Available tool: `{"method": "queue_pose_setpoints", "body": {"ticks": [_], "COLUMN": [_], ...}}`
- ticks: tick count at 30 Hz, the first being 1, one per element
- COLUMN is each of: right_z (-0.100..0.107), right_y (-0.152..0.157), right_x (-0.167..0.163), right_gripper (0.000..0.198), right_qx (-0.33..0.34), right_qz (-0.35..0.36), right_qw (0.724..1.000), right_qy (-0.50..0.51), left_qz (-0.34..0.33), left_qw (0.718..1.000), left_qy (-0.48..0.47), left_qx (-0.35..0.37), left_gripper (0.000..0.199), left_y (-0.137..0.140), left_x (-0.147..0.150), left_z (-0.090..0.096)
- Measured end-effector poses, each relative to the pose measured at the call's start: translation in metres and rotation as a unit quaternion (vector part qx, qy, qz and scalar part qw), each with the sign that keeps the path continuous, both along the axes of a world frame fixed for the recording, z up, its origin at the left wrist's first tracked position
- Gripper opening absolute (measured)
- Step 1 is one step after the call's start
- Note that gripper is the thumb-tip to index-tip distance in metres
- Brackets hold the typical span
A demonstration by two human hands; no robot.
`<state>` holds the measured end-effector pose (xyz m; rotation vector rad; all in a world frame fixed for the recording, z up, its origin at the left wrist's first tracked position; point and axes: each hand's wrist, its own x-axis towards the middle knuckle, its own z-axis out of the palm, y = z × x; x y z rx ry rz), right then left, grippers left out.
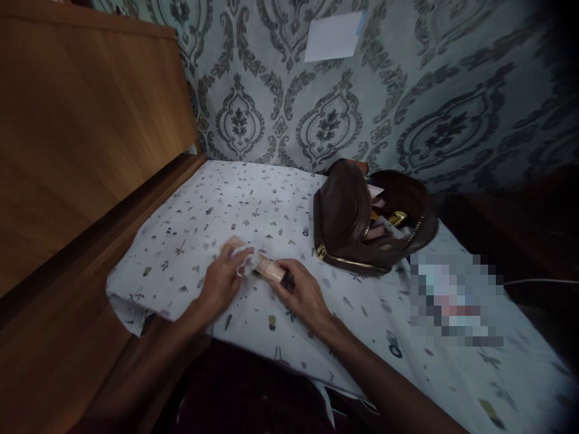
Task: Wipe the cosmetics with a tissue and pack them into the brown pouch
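Note:
A small beige cosmetic tube or bottle (271,269) lies slantwise between my hands, low over the patterned cloth. My right hand (304,292) has its fingers closed around the dark right end of it. My left hand (224,274) pinches a crumpled white tissue (246,260) at the tube's other end. The tissue seems to touch the tube, though motion blur hides the exact contact. Something pale beige (233,242) shows behind the left fingers, too blurred to name.
A brown zip bag (341,211) stands open at the back right, with several small items inside. White printed cloth (244,193) covers the table. A wooden cabinet (90,108) borders the left. Farther right, a blurred-out patch (455,301) hides something flat. Patterned wallpaper backs the table.

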<state>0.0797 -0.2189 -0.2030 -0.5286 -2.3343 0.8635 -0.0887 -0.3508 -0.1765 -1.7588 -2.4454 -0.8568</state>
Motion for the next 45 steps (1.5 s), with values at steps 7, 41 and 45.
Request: {"method": "queue_pose_setpoints", "body": {"ticks": [7,41,45], "right_z": [0.004,0.003,-0.002], "right_y": [-0.001,0.012,0.013], "right_x": [0.001,0.001,0.001], "right_gripper": [0.015,0.045,0.044], "right_qx": [-0.039,-0.408,-0.33], "right_qz": [-0.015,0.01,-0.021], "right_qw": [0.999,0.912,0.942], "right_qy": [-0.017,0.042,0.05], "left_qz": [-0.018,0.007,-0.107], "left_qw": [0.989,0.999,0.994], "left_qy": [0.054,0.002,0.025], "left_qx": [-0.138,0.054,0.016], "left_gripper": [0.061,0.041,0.048], "left_y": [0.007,0.028,0.028], "left_x": [0.033,-0.035,0.012], "left_z": [0.005,-0.003,-0.005]}}
